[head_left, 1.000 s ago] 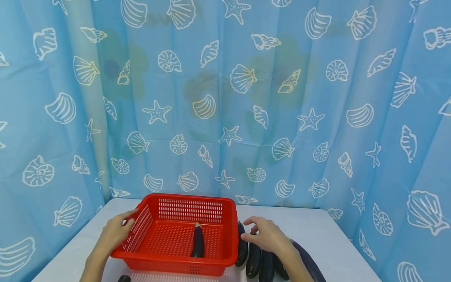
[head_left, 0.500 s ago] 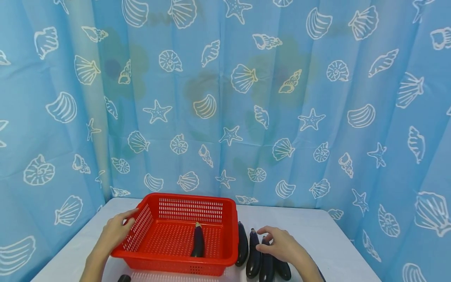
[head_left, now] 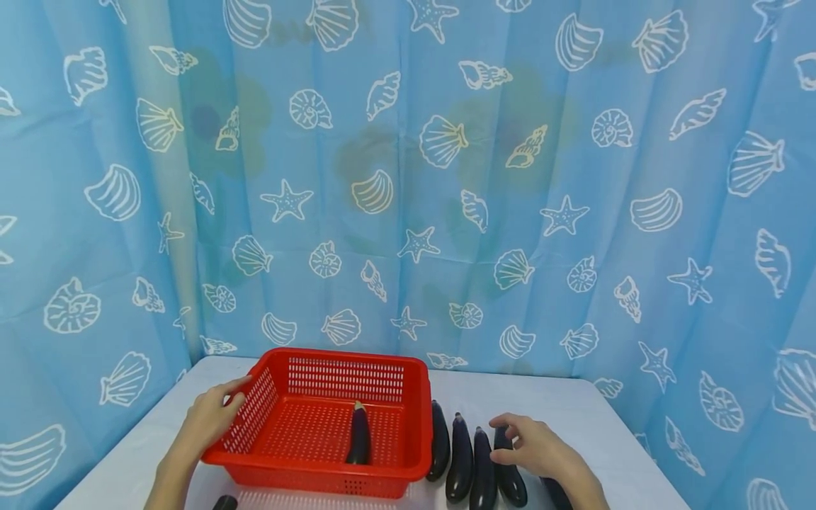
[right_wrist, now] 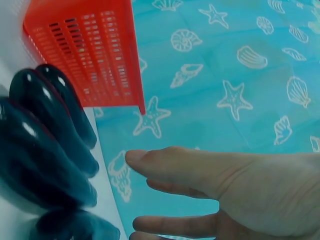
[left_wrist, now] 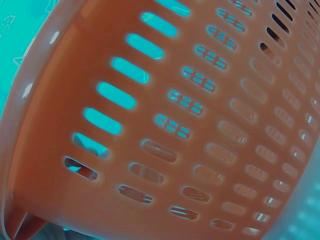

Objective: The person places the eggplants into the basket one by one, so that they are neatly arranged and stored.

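Note:
A red perforated plastic basket (head_left: 331, 485) stands left of centre on the table in the head view, with one eggplant (head_left: 360, 435) lying inside it. My left hand (head_left: 210, 421) rests at its left rim, index finger and thumb apart; the other fingers are hidden. Only the basket's slotted wall (left_wrist: 125, 100) fills the left wrist view. Right of the basket lie several dark eggplants (head_left: 460, 460) side by side. Over the rightmost of that row, another eggplant (head_left: 512, 478), hovers my right hand (head_left: 532, 446), its thumb and fingers apart and nothing between them.
Partly covered by the right forearm, a further eggplant (head_left: 556, 494) shows at the front. A dark rounded end (head_left: 225, 503) pokes in at the bottom left, before the basket. A white cloth (head_left: 503, 389) covers the table; a blue shell-print curtain (head_left: 408, 212) hangs behind.
My right hand has moved rightward across the row of eggplants, uncovering the nearer ones. The left hand, the basket and the eggplant inside it stay in place.

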A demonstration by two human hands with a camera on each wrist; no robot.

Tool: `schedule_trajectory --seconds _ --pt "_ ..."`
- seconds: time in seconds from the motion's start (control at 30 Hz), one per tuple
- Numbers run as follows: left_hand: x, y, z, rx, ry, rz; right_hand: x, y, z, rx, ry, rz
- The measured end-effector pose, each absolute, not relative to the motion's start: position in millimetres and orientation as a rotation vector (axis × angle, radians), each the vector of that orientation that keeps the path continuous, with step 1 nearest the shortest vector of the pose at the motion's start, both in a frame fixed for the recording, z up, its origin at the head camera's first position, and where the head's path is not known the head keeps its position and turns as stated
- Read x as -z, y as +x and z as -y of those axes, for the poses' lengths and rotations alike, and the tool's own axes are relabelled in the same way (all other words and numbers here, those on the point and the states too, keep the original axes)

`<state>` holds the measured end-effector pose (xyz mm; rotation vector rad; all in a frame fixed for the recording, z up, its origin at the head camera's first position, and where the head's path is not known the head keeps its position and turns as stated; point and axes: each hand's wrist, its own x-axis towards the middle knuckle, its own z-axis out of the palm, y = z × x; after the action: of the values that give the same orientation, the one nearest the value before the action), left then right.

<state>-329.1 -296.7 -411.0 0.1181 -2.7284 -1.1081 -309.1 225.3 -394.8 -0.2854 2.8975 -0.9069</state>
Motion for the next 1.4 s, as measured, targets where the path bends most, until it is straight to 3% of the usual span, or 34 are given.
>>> schedule_trajectory --seconds 0.77,1.4 --pt "410.6 -325.7 297.6 1.117 0.105 2.718 401.9 -318.8 -283.5 0.799 -0.173 -2.815" --pt "412.9 -326.2 297.2 1.152 0.116 2.716 410.6 -317.9 -298.2 0.814 -0.049 -2.698"
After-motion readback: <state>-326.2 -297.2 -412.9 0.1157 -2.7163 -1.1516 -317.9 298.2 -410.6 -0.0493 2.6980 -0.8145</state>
